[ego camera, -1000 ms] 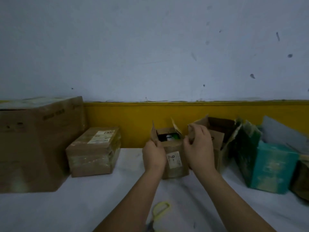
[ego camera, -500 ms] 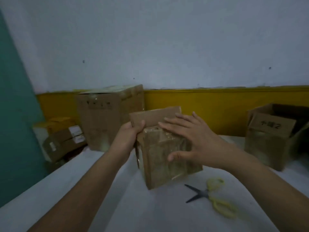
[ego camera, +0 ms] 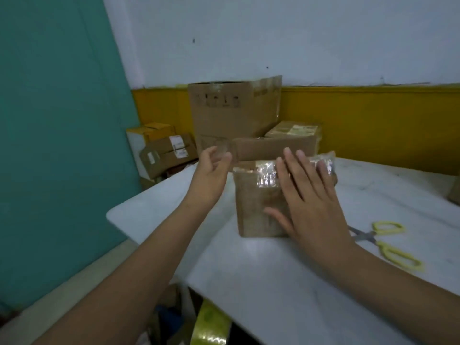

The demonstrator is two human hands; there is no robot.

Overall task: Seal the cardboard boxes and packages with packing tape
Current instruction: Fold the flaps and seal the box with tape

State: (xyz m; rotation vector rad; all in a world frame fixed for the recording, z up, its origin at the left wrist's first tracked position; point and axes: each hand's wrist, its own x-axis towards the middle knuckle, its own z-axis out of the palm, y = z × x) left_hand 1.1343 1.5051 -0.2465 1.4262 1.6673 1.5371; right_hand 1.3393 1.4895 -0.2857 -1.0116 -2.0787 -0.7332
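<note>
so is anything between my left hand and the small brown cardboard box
Nothing visible does. The left hand is just left of the small brown cardboard box, with only a bare gap between them; the right hand lies flat on the box's front.

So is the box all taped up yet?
Not yet. Shiny tape already covers part of the box. The right hand presses the box while the left hand pinches what looks like a clear strip. One flap stands up, unsealed.
</note>
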